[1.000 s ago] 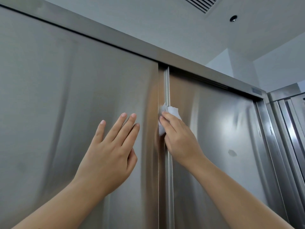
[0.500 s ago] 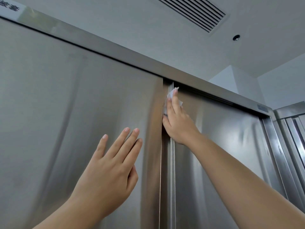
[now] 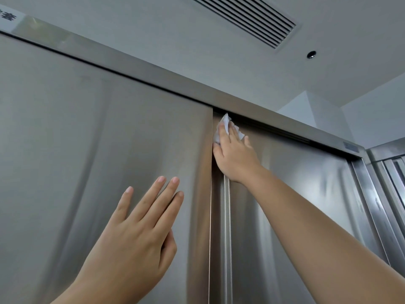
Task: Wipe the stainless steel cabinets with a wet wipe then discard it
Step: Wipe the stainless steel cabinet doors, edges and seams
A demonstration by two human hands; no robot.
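Head view, looking up at the stainless steel cabinet. My right hand point(image 3: 235, 154) is raised to the top of the seam where the two sliding doors overlap, fingers point(image 3: 223, 132) extended and laid flat, pressing the white wet wipe point(image 3: 226, 121) against the metal; nothing is pinched or curled round. The wipe is crumpled under the fingertips, its upper corner poking up to just below the top rail point(image 3: 153, 73) and a flap showing to the right of my fingers. It sits on the upper left corner of the right door point(image 3: 306, 194), touching the edge of the left door point(image 3: 87, 150). My left hand point(image 3: 135, 233) is lower, spread flat with fingers straight and close together, in front of the left door near its right edge; whether the palm actually contacts the steel I cannot tell. Both forearms are bare. A vertical edge strip point(image 3: 226, 238) runs down from under my right wrist. Faint streaks show on the right door. Above: a slatted ceiling vent point(image 3: 245, 16), a small round ceiling fitting point(image 3: 311, 54), and a white label point(image 3: 8, 17) with dark characters at the far left of the rail. A second steel cabinet point(image 3: 392, 163) stands at the right edge
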